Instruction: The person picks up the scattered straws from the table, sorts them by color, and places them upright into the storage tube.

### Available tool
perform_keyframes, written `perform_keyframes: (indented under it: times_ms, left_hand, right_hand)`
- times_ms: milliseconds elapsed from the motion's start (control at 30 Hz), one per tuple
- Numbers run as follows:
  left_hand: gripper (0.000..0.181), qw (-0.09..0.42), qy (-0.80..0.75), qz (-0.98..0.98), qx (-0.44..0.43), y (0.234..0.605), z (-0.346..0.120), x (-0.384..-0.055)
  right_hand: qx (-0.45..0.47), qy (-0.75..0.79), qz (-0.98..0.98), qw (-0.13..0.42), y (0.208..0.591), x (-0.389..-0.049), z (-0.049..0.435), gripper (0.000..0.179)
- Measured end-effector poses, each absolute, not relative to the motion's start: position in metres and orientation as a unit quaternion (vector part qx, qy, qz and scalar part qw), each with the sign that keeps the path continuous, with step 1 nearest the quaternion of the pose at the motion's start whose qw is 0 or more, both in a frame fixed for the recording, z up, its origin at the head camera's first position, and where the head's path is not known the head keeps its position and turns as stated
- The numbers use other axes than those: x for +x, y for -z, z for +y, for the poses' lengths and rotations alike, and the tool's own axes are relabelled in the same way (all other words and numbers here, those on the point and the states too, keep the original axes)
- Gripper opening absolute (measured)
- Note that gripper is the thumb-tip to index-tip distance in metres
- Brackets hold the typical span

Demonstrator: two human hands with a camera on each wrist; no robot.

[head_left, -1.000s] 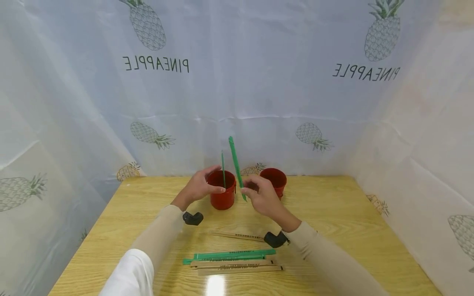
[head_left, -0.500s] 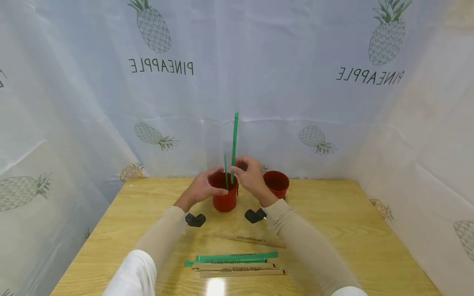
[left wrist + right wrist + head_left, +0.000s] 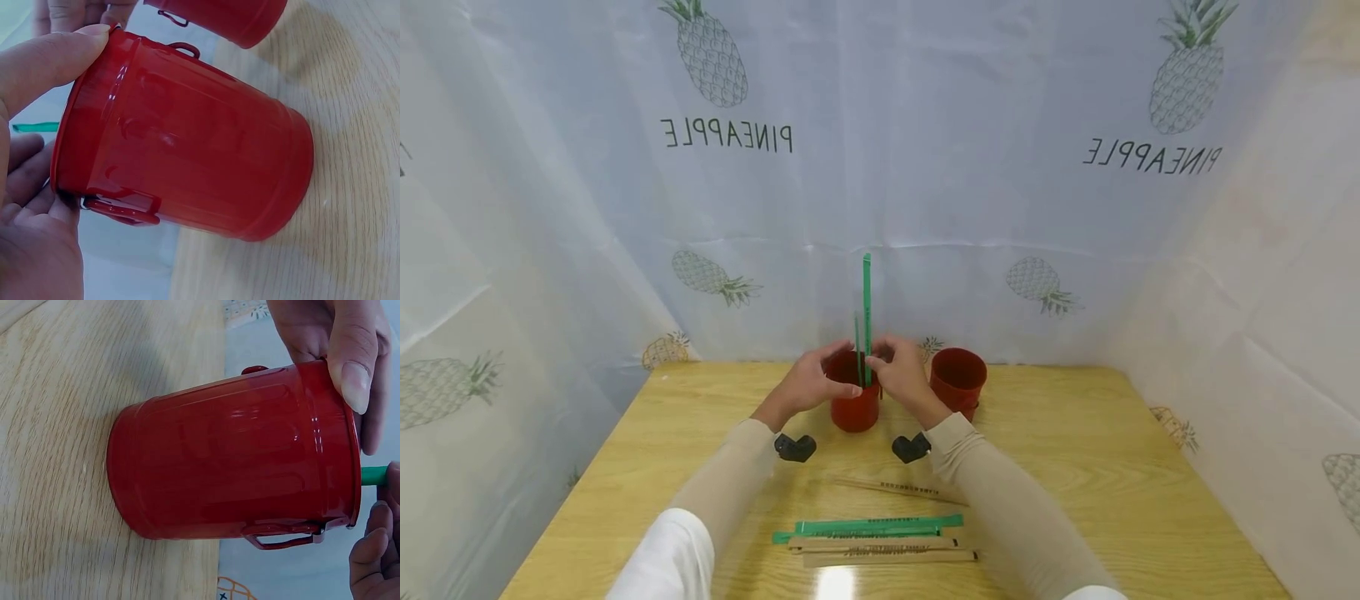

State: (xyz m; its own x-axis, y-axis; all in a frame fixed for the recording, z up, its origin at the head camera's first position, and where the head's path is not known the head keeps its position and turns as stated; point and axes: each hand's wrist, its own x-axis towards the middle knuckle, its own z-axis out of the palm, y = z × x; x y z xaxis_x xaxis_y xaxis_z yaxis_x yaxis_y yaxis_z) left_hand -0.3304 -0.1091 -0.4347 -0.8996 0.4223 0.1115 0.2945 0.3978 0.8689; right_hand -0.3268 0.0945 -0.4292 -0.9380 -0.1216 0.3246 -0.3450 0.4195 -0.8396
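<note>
My left hand (image 3: pixel 808 379) holds a small red metal bucket (image 3: pixel 200 137) by its rim, the thumb on the near side and the fingers round the far side. The bucket stands upright on the table. In my right hand (image 3: pixel 904 373) a long green wrapped straw (image 3: pixel 867 292) is pinched between thumb and fingers, upright, its lower end inside the bucket. The right wrist view shows the fingertips on the green straw just above the rim. A thinner green straw (image 3: pixel 857 329) stands in the same bucket, left of the held one.
A second red bucket (image 3: pixel 958 379) stands to the right, behind my right wrist. Nearer me lie several green wrapped straws (image 3: pixel 880 525) and brown wrapped straws (image 3: pixel 887 557) side by side. One brown straw (image 3: pixel 895 488) lies apart. A pineapple-print curtain (image 3: pixel 925 192) surrounds the wooden table (image 3: pixel 1075 467).
My right hand has moved left to the bucket, swung the green straw upright and lowered it in. The left hand stays on the rim.
</note>
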Motion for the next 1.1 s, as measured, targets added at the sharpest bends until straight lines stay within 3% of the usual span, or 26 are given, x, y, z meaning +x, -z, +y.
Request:
perform_keyframes:
  times_ms: [233, 500, 900, 1100]
  left_hand:
    - [0.091, 0.065, -0.503, 0.836, 0.209, 0.437, -0.109, -0.332]
    - [0.088, 0.061, -0.494, 0.842, 0.209, 0.436, -0.108, -0.333]
    - [0.093, 0.069, -0.492, 0.843, 0.207, 0.432, -0.107, -0.335]
    - [0.092, 0.069, -0.486, 0.848, 0.202, 0.431, -0.108, -0.333]
  right_hand:
    - [0.121, -0.504, -0.849, 0.105, 0.434, -0.325, 0.100, 0.020]
    - [0.143, -0.515, -0.837, 0.116, 0.433, -0.304, 0.114, 0.018]
    - [0.164, -0.567, -0.807, -0.014, 0.450, -0.238, 0.143, 0.019]
    - [0.194, -0.541, -0.817, -0.044, 0.465, -0.216, 0.150, 0.016]
